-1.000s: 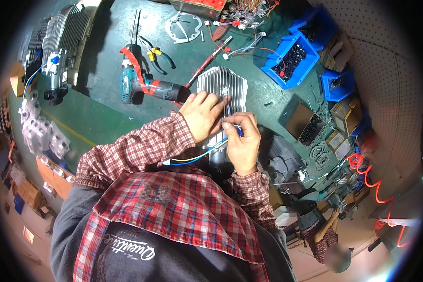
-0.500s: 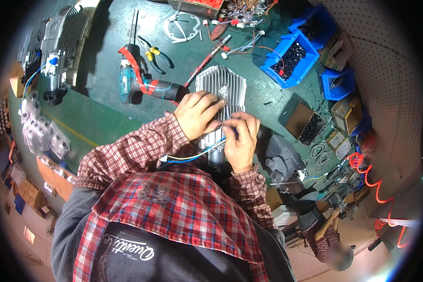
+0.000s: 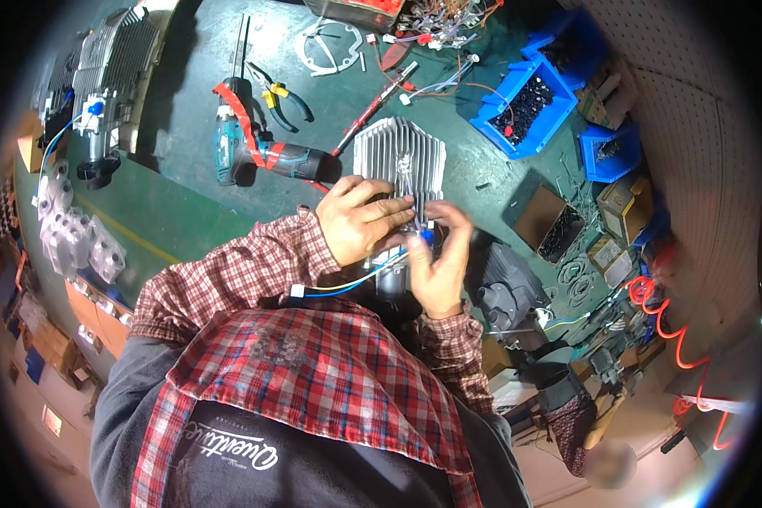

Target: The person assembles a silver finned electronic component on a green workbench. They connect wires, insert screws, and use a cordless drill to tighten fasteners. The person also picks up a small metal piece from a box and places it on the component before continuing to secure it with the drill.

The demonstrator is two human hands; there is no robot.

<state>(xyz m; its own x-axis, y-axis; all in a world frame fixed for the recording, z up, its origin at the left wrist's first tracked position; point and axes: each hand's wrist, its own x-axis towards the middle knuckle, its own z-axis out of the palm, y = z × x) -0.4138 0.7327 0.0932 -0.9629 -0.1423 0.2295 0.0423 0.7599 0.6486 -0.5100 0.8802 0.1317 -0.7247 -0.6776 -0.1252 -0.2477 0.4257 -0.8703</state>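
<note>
A finned silver metal housing (image 3: pixel 429 157) lies on the green bench, its lower part under my hands. A thin pale wire (image 3: pixel 409 182) runs down the middle of its fins. My left hand (image 3: pixel 360 222) rests over the housing's left side, fingers closed together with the tips on this wire. My right hand (image 3: pixel 442 267) is at the lower right of the housing, thumb and fingers apart and slightly blurred. Between them shows a small blue part (image 3: pixel 427 237). Blue and yellowish leads (image 3: pixel 347 285) run left from there to a white plug (image 3: pixel 297 290).
A teal cordless drill (image 3: pixel 229 148) and yellow-black pliers (image 3: pixel 279 102) lie to the left. Blue bins (image 3: pixel 491 127) of small black parts stand at the right, near an open carton (image 3: pixel 538 212). A dark grey housing (image 3: pixel 508 288) sits beside my right forearm. A co-worker (image 3: pixel 571 423) is at lower right.
My right thumb and fingers have come apart from their pinch by the left fingertips. The blue part now shows between them. My left hand has shifted slightly right.
</note>
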